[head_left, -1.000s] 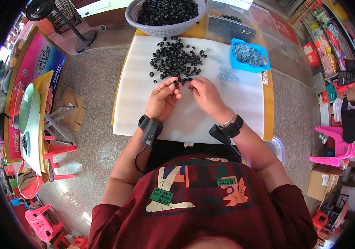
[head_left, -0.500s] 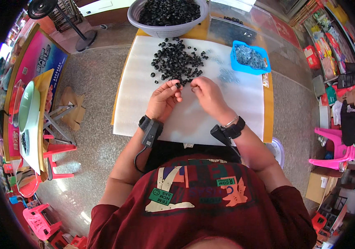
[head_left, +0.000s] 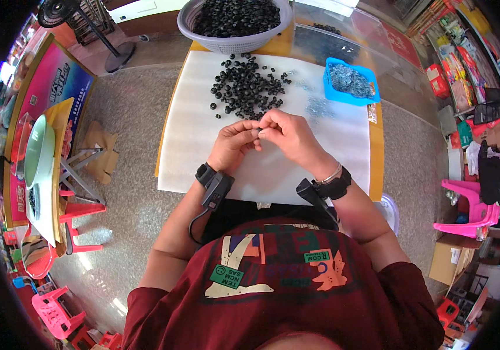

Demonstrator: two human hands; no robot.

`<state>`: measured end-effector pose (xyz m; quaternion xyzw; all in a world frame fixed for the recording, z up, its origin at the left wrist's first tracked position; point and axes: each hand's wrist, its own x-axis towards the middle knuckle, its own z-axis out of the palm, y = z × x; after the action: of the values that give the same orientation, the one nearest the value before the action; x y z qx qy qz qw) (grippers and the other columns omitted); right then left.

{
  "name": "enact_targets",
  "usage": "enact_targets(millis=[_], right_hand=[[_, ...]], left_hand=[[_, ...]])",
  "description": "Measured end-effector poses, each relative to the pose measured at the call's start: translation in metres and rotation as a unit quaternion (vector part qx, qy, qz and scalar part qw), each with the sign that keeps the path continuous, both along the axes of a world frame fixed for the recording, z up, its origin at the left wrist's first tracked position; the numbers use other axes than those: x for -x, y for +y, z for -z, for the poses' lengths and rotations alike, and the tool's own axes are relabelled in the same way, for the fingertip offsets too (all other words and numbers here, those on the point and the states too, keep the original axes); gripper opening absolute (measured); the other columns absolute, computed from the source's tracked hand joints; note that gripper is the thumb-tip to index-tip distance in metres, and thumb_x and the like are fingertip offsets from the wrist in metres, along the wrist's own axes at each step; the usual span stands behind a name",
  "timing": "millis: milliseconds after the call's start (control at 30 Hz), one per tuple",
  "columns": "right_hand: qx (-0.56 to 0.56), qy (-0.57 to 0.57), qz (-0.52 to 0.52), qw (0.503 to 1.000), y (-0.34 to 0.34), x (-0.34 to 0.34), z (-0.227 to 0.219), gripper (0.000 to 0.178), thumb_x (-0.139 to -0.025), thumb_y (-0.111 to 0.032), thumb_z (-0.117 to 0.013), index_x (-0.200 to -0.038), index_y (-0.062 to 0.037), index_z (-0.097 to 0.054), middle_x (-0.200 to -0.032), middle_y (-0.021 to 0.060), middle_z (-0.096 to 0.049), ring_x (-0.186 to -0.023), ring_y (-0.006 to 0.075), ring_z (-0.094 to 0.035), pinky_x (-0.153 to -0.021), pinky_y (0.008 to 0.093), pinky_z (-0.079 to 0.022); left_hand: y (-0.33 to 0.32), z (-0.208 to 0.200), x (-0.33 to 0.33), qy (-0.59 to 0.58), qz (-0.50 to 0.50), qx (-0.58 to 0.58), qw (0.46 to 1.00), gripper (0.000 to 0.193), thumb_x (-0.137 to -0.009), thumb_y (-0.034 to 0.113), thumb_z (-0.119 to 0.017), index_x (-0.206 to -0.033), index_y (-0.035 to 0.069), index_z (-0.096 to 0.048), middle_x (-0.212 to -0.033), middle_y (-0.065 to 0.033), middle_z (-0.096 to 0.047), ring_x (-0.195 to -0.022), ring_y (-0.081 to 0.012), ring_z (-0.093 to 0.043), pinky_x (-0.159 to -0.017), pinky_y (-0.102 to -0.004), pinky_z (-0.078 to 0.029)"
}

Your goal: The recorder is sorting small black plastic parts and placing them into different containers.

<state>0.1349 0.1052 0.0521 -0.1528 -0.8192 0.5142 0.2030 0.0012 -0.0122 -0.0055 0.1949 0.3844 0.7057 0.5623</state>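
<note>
In front of me, above the white sheet (head_left: 197, 157), my two hands meet. My left hand (head_left: 230, 146) pinches a small round black part (head_left: 258, 130), mostly covered by fingertips. Thumb and fingers of my right hand (head_left: 294, 139) close together against that part; whether they hold something tiny, I cannot make out. Just beyond the hands lies a loose heap of similar black parts (head_left: 244, 87). Tiny silvery pieces (head_left: 320, 108) are scattered on the sheet right of the heap. A blue plastic basket (head_left: 352, 100) at the far right holds many more of them.
A grey colander (head_left: 232, 45) full of black parts stands at the table's far edge. Beside it is a clear plastic bin (head_left: 320, 44). A side table with a green basin (head_left: 39, 149) stands left, a pink stool (head_left: 469, 207) right.
My right hand has moved left and its fingertips have come up to the black part in my left hand. The left hand has stayed nearly in place.
</note>
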Motion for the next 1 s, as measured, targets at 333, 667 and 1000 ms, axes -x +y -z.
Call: enact_targets(millis=[333,667,1000], right_hand=[[0.194,-0.07,0.055,0.977,0.04,-0.017,0.002,0.017,-0.083,-0.017,-0.067,-0.083,-0.0016,-0.058,-0.071,-0.0002,-0.058,-0.062,0.0105,-0.054,-0.057,0.026,-0.044],[-0.255,-0.09,0.118,0.955,0.046,0.005,0.034,0.008,-0.078,-0.01,-0.065,-0.082,-0.004,-0.063,-0.081,0.0127,-0.062,-0.078,0.0325,-0.061,-0.067,0.0421,-0.048],[-0.137,-0.045,0.099,0.985,0.033,0.007,0.023,0.009,-0.079,-0.004,-0.061,-0.088,-0.0015,-0.061,-0.077,0.0117,-0.064,-0.074,0.0283,-0.064,-0.064,0.036,-0.05]], left_hand=[[-0.006,0.0,0.002,-0.008,0.083,-0.002,0.997,0.018,-0.09,0.008,-0.056,-0.106,-0.001,-0.061,-0.092,-0.0078,-0.063,-0.07,-0.0143,-0.061,-0.069,-0.0281,-0.052],[0.0,-0.002,0.003,-0.085,0.008,-0.025,0.996,0.018,-0.094,0.006,-0.05,-0.11,0.0,-0.057,-0.098,-0.0102,-0.061,-0.075,-0.0132,-0.059,-0.072,-0.0267,-0.052],[0.0,-0.001,0.003,-0.08,0.015,-0.02,0.996,0.021,-0.094,0.007,-0.051,-0.112,-0.001,-0.055,-0.099,-0.0091,-0.061,-0.076,-0.0123,-0.06,-0.072,-0.0261,-0.053]])
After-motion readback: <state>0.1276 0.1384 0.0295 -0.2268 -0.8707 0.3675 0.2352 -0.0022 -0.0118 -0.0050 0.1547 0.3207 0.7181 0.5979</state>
